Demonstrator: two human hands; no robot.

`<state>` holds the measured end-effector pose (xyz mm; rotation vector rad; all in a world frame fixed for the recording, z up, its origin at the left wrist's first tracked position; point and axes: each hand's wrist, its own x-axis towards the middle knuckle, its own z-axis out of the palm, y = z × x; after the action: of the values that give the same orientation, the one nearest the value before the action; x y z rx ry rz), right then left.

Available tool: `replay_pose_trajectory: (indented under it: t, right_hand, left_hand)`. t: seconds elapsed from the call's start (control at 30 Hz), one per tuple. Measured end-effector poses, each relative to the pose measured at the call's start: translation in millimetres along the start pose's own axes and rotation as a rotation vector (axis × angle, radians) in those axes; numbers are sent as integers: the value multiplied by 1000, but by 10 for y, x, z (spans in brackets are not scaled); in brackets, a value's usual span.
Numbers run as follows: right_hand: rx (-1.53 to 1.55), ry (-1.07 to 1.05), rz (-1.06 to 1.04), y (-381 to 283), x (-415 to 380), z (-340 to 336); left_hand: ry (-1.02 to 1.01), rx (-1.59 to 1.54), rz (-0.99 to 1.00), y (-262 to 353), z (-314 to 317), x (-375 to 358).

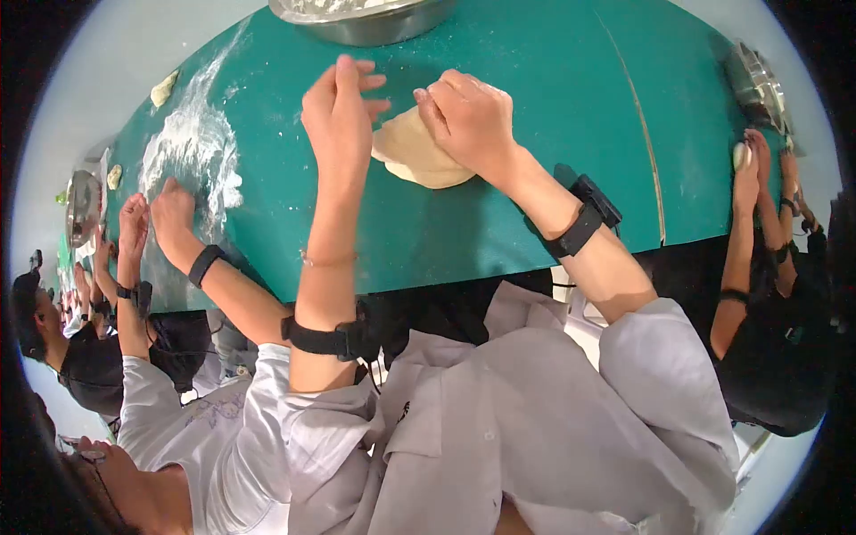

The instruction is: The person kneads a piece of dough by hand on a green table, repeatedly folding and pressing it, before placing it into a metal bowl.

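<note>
A flat, pale piece of dough (415, 152) lies on the green table (553, 71), in front of me. My right hand (468, 120) rests on its upper right part, with the fingers curled over the edge; the fingertips are partly hidden. Just left of the dough is my left hand (343, 107), raised a little, its fingers apart and nothing held in it. The fingertips of my left hand are near the dough's left edge.
A metal bowl (366, 22) with white flour stands at the top edge. Scattered flour (192, 147) covers the table at left, near small dough lumps (164, 88). Co-workers' hands (172, 214) are at left, others (747, 174) at right beside another bowl.
</note>
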<state>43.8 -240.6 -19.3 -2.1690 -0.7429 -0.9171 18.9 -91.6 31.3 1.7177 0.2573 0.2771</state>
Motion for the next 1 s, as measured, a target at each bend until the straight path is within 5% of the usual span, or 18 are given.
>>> replay_pose_trajectory:
  t: [0.1, 0.2, 0.33, 0.43, 0.57, 0.67, 0.8, 1.0]
  right_hand:
    - [-60, 42, -228, -136, -4, -158]
    - [25, 13, -210, -213, -179, -332]
    - [540, -213, 294, -395, -350, -588]
    - [570, -333, 614, -461, -397, -636]
    - [369, -369, 449, -493, -465, -646]
    - [237, -426, 323, -460, -444, -563]
    - [215, -369, 163, -202, -368, -282]
    - [199, -373, 19, 178, -18, 172]
  left_hand:
    - [-24, 184, 181, -50, 122, 118]
    - [-135, 81, -89, -59, 296, -207]
    - [-92, 278, -103, -187, 246, -627]
    - [-4, 400, -3, -244, 284, -910]
    - [264, 522, 387, -403, 421, -1050]
    - [221, 550, 358, -446, 358, -937]
    - [197, 592, 557, -596, 315, -640]
    - [-17, 902, 414, -586, 249, -108]
